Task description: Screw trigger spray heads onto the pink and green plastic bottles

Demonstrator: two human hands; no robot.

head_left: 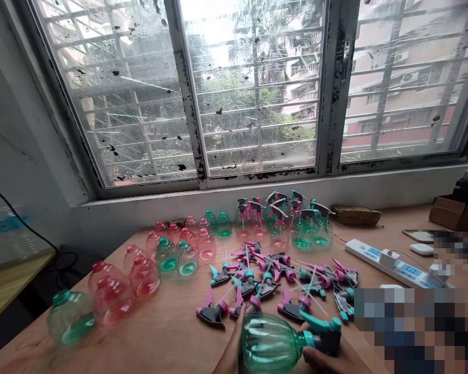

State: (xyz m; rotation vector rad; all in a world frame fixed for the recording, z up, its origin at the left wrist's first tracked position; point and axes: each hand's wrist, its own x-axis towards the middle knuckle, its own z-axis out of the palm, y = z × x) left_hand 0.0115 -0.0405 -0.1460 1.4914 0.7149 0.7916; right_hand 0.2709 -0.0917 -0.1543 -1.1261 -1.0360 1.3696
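Note:
A clear green spray bottle (271, 340) lies tilted on its side at the bottom of the view, its neck pointing right. My left hand (233, 343) is closed around the bottle's base end, with most fingers hidden behind it. At the neck, my right hand (325, 358) grips the teal and black spray head (323, 332), which sits on the bottle's mouth. Just beyond my hands lie several loose spray heads (271, 275) in pink, teal and black, with thin tubes. Open pink bottles (113, 301) and green bottles (70, 317) stand on the left.
Bottles fitted with spray heads (278, 228) stand at the back by the window. A white power strip (382, 262) with plugs lies on the right of the table (159, 337), near a brown package (354, 214) and a cardboard box (456, 210). The lower right is pixelated.

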